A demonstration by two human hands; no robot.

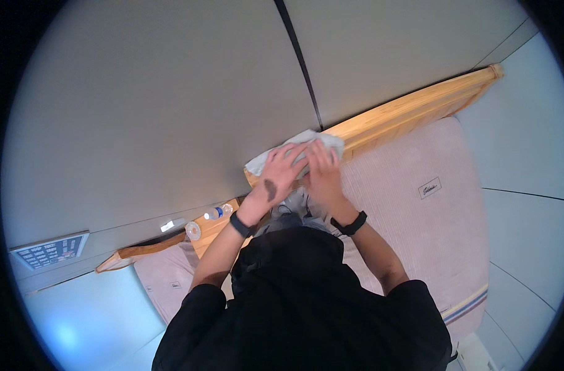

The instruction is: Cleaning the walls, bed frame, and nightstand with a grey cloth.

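Note:
A white cloth (pixel 263 162) is spread over the left end of a light wooden headboard (pixel 405 114), up against the grey wall. My left hand (pixel 284 168) lies on the cloth with fingers stretched out and a little apart. Close beside it, my right hand (pixel 324 172) also rests on the cloth, its fingers extended and slightly blurred. The two hands almost touch at the fingertips. Black bands circle both wrists. Part of the cloth is hidden under the fingers.
To the right below the headboard lies a pinkish mattress (pixel 418 229). On the left, a wooden bedside table (pixel 209 240) bears a clear plastic bottle (pixel 217 213) and a round clear container (pixel 193 231). Beyond it is another bed (pixel 161 269). A framed panel (pixel 50 249) hangs at far left.

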